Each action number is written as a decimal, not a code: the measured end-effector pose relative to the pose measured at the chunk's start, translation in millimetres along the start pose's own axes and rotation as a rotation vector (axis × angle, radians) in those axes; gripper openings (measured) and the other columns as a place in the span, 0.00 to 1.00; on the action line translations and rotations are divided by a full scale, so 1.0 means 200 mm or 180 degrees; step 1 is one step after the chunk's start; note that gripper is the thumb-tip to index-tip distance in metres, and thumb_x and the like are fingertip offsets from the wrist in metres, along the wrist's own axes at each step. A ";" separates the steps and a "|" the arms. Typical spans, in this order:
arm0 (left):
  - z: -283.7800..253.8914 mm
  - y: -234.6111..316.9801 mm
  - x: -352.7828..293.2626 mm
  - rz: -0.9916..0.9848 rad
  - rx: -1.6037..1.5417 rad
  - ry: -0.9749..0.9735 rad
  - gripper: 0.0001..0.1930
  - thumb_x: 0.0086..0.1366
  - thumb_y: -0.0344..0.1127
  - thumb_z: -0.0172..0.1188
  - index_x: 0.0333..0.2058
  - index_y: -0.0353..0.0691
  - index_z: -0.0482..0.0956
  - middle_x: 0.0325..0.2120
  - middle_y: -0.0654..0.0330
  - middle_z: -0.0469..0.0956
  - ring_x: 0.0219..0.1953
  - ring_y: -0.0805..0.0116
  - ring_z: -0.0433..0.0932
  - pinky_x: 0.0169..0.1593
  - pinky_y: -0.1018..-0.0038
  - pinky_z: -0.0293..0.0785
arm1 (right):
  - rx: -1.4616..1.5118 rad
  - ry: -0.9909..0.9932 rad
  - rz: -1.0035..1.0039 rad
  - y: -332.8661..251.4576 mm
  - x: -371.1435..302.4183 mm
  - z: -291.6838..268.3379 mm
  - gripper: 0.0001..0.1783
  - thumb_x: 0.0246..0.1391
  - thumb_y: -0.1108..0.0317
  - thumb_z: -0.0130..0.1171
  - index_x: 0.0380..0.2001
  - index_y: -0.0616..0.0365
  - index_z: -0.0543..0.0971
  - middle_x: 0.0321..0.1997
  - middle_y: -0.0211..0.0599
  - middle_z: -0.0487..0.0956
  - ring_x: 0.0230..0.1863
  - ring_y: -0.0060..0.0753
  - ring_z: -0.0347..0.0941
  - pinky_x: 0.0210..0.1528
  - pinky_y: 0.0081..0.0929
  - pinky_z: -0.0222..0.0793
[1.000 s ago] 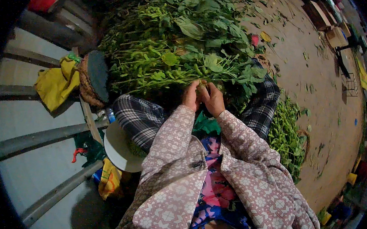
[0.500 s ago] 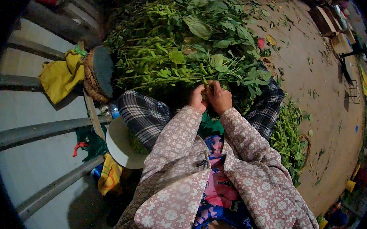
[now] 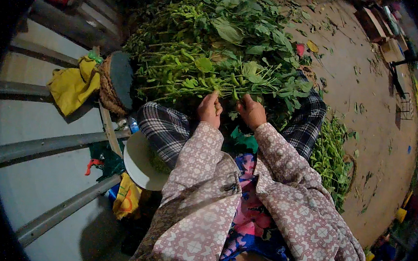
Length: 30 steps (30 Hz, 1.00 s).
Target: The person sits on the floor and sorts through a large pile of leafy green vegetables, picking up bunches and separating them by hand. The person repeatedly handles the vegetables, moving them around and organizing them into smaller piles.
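A thick heap of green, leafy bean plants (image 3: 189, 63) with plump pods spreads before me, its near edge reaching my hands. My left hand (image 3: 209, 111) is closed at that edge, thumb and finger pinched together by the stalks; what they hold is too small to make out. A short gap to the right, my right hand (image 3: 252, 112) has its fingers closed on a bean plant stem, the tips partly hidden by leaves. A green pod (image 3: 235, 94) hangs between the two hands. Dark green cloth or plastic (image 3: 243, 140) lies below them, between my knees.
By my left knee stands a white basin (image 3: 141, 167) with green bits inside. A round, rope-wrapped seat (image 3: 117, 83) and yellow cloth (image 3: 74, 84) are farther left, against a metal-railed wall. More bean plants (image 3: 333, 156) lie right of my knee. Cardboard boxes (image 3: 374, 25) stand far right.
My hands, together before, have moved apart. The left went leftward, while the right stays near the same stalks. The view has shifted slightly.
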<state>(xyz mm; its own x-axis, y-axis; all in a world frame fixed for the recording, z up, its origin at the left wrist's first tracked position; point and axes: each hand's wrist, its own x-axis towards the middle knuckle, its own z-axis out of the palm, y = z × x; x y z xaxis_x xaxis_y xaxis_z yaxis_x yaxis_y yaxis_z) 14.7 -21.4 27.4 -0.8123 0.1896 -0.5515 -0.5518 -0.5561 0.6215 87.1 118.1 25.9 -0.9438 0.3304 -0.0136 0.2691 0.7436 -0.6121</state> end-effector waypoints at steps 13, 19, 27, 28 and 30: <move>-0.13 -0.09 0.12 -0.0115 -0.0168 -0.0090 0.10 0.60 0.36 0.55 0.37 0.36 0.75 0.30 0.62 0.76 0.30 0.73 0.74 0.30 0.79 0.69 | -0.0101 -0.0484 -0.0333 -0.38 0.28 -0.02 0.20 0.49 0.54 0.56 0.37 0.57 0.67 0.27 0.51 0.76 0.30 0.57 0.73 0.30 0.48 0.68; -0.09 -0.09 0.06 0.0208 0.0381 0.0172 0.12 0.62 0.38 0.53 0.38 0.36 0.75 0.32 0.62 0.76 0.30 0.72 0.74 0.32 0.76 0.71 | 0.0901 -0.0144 -0.0296 -0.25 0.27 0.03 0.13 0.48 0.67 0.56 0.33 0.64 0.69 0.29 0.48 0.76 0.31 0.49 0.73 0.31 0.36 0.67; -0.10 -0.13 0.13 -0.1222 -0.0381 -0.0347 0.10 0.59 0.44 0.57 0.29 0.44 0.75 0.21 0.70 0.73 0.16 0.80 0.67 0.17 0.83 0.59 | 0.1551 0.0019 -0.0330 -0.21 0.07 -0.03 0.11 0.48 0.70 0.57 0.34 0.62 0.69 0.27 0.44 0.75 0.28 0.39 0.71 0.32 0.31 0.68; -0.08 -0.13 0.11 -0.1269 -0.0380 -0.0318 0.10 0.59 0.44 0.57 0.29 0.45 0.75 0.20 0.70 0.73 0.16 0.80 0.67 0.17 0.84 0.59 | 0.1517 0.0105 -0.0369 -0.20 0.07 -0.02 0.12 0.48 0.69 0.58 0.33 0.62 0.69 0.27 0.47 0.76 0.30 0.47 0.72 0.32 0.35 0.68; -0.03 -0.09 0.07 -0.1316 -0.0304 -0.0206 0.10 0.59 0.43 0.57 0.29 0.44 0.75 0.20 0.70 0.72 0.16 0.79 0.67 0.17 0.84 0.59 | 0.1436 0.0047 -0.0283 -0.21 0.06 -0.05 0.12 0.48 0.68 0.58 0.32 0.61 0.68 0.29 0.51 0.76 0.34 0.57 0.73 0.32 0.40 0.68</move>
<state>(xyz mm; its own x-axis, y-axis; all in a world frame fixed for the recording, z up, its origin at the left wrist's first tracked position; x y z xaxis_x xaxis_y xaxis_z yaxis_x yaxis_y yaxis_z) 14.2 -13.9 4.1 -0.5383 0.4611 -0.7055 -0.8160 -0.4944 0.2995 67.0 97.1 58.6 -0.9557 0.2874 0.0639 0.0735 0.4430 -0.8935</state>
